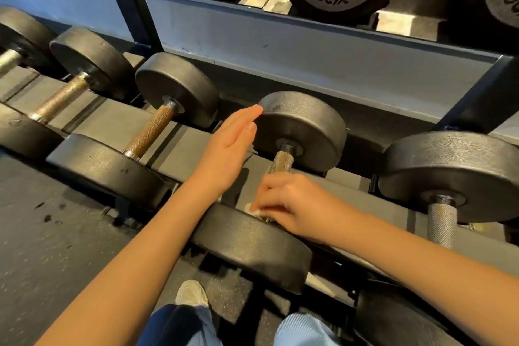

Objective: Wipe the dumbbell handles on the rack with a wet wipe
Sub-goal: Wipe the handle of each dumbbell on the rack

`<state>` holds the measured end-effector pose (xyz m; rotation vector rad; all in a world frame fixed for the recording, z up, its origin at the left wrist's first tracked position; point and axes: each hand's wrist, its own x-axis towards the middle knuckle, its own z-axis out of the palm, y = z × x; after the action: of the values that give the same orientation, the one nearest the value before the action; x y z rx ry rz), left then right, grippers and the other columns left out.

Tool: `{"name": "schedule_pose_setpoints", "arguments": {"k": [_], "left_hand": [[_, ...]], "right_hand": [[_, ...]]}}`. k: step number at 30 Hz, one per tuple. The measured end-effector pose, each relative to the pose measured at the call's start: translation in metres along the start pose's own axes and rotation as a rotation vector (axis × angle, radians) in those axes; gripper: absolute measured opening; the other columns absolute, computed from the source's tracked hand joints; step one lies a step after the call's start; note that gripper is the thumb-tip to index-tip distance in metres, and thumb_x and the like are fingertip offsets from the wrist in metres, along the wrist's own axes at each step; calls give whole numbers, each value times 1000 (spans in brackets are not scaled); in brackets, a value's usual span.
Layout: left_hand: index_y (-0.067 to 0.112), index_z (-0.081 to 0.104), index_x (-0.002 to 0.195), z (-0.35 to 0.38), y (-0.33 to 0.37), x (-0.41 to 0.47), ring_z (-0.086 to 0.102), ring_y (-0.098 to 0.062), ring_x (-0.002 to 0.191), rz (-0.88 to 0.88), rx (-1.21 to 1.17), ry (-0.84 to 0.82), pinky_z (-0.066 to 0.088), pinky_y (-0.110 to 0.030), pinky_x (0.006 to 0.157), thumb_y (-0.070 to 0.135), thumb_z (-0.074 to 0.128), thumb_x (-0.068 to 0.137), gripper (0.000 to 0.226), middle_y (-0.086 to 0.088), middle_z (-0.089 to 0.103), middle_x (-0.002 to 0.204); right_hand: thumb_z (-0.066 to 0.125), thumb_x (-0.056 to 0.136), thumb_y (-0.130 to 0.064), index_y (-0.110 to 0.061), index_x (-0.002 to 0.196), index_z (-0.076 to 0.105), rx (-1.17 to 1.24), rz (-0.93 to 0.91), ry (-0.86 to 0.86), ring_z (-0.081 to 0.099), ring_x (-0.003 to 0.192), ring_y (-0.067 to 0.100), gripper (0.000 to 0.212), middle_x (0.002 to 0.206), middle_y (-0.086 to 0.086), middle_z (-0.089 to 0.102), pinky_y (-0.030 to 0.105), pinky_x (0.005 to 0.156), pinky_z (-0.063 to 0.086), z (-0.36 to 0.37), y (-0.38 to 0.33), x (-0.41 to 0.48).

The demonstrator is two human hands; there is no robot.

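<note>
Fingers (268,191) of the right hand (292,205): curled over the wet wipe (254,211), only a white corner showing, on the dumbbell handle (281,161), its near half hidden. The left hand (229,149): straight, flat, held nothing; tips at the far head (303,123), contact unclear. The rack (309,59): lower shelf carried the dumbbell; upper row cut off.

One head-worn view (wide-angle, edges bowed) looks forward and down from close above the lower rack shelf (184,146).
</note>
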<state>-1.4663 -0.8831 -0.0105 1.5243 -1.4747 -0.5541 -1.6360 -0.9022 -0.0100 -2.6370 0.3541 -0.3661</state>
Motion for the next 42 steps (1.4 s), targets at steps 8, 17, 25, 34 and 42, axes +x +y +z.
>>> {"name": "schedule_pose_setpoints", "arguments": {"k": [8, 17, 25, 34, 42], "left_hand": [[23, 37, 141, -1, 2, -1, 30, 29, 112, -20, 6, -10, 21, 8, 90, 19, 33, 104, 38, 19, 36, 135], [23, 32, 145, -4, 12, -5, 29, 14, 123, -67, 35, -47, 18, 8, 91, 21, 36, 103, 43, 14, 34, 143], [22, 24, 149, -2, 22, -11, 19, 8, 131, -99, 82, -82, 14, -3, 100, 23, 37, 102, 48, 8, 24, 154], [23, 27, 148, -2, 19, -10, 21, 11, 127, -120, 42, -60, 13, 13, 86, 25, 35, 103, 46, 9, 27, 153], [27, 25, 148, -2, 19, -11, 18, 11, 129, -135, 49, -66, 11, 11, 87, 28, 33, 103, 46, 11, 24, 155]], "right_hand": [[75, 77, -11, -8, 84, 73, -132, 109, 197, 64, 77, 24, 8, 84, 8, 65, 41, 68, 57, -7, 10, 0], [71, 82, -12, -8, 87, 74, 46, 174, 94, 57, 78, 8, 7, 84, 4, 65, 23, 75, 49, -6, 3, -12], [59, 92, -17, -9, 91, 66, -161, 498, 404, 58, 81, 15, 11, 90, 4, 61, 14, 66, 39, -8, 16, -3], [69, 84, -14, -12, 87, 72, 122, 424, 226, 50, 75, -6, 5, 83, -17, 52, 4, 69, 38, 2, -1, -15], [61, 90, -18, -11, 87, 69, 22, 567, 404, 54, 76, 4, 12, 84, -4, 59, 11, 65, 40, -2, 18, -8]]}}
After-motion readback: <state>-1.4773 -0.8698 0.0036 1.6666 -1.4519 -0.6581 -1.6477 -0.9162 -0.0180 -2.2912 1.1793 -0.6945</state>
